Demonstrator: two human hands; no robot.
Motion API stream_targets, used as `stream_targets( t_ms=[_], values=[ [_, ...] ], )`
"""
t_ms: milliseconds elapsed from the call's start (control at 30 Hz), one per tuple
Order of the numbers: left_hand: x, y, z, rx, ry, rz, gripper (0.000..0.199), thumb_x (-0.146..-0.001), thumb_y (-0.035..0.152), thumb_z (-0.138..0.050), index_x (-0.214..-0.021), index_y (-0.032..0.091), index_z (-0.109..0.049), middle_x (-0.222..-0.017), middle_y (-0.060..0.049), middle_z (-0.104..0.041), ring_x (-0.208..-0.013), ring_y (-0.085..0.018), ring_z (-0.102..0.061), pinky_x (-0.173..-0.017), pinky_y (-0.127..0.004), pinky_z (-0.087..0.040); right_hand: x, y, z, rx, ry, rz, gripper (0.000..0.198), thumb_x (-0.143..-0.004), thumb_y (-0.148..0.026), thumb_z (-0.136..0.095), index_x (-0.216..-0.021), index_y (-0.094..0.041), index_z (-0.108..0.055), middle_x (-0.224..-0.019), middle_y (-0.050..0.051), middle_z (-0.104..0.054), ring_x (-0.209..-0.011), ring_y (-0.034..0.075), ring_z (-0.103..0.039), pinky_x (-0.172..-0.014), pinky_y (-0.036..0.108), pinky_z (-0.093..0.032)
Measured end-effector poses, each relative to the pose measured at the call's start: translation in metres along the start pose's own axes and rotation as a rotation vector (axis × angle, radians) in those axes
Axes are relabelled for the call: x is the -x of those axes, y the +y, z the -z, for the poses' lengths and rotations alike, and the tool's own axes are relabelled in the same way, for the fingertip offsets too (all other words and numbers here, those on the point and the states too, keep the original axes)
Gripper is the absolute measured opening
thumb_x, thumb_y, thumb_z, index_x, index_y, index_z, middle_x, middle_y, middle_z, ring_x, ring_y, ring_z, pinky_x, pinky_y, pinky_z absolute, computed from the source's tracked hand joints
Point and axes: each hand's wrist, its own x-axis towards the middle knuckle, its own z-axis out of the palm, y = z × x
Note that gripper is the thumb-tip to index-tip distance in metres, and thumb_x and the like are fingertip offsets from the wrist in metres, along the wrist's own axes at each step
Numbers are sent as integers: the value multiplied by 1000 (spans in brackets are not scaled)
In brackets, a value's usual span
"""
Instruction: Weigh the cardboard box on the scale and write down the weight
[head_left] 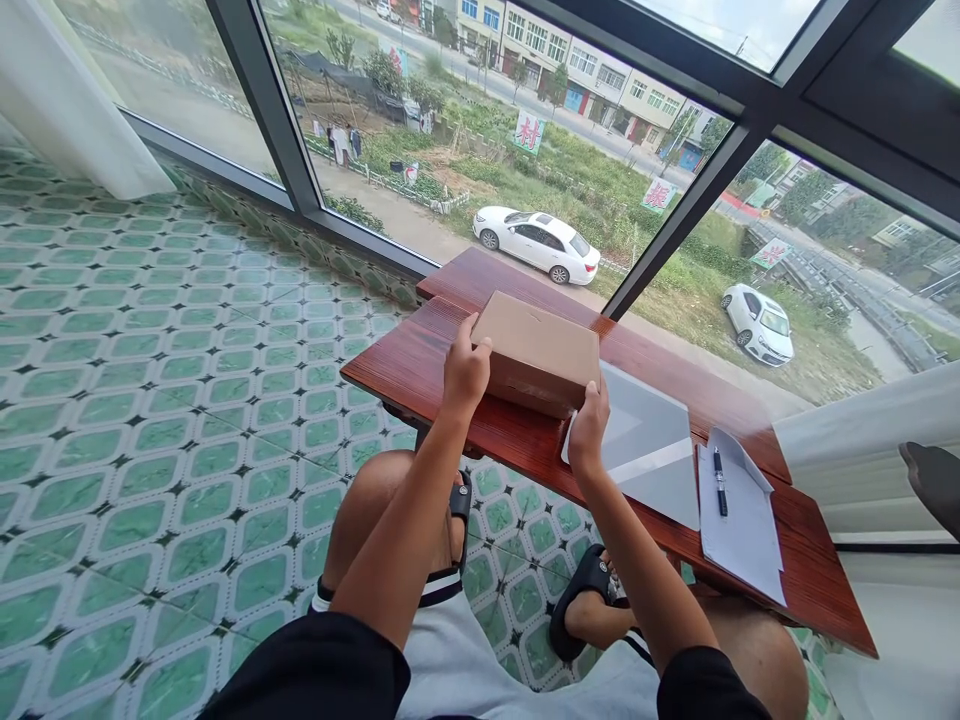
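The box (536, 340) hides its own underside, so whether it touches the surface (405, 365) cannot be told. Fingers of the left hand (466, 372) and right hand (589, 430) are partly out of sight behind it. Box and right hand cover the left end of the flat grey item (649, 435). The right white car's (759, 325) plate is too small to read. The left curtain (82, 100) and a dark shape (934, 485) at right are cut off by the frame's edges.

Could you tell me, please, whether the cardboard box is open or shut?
The cardboard box looks shut: its top lies flat, with no flap raised. The inside is hidden.
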Motion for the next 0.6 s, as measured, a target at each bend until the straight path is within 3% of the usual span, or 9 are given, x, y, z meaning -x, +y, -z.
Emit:
stream_targets(
  t_ms=[600],
  values=[
    [-4,-12,-1,65,16,20,57,-71,21,-50,-128,18,-57,-134,-8,-60,-130,-29,-51,-115,-42,-38,1,10,2,17,-10,7,52,-98,-40,-36,-143,-19,-50,-149,7,-46,-139,18,-40,-120,40,-27]
  ],
)
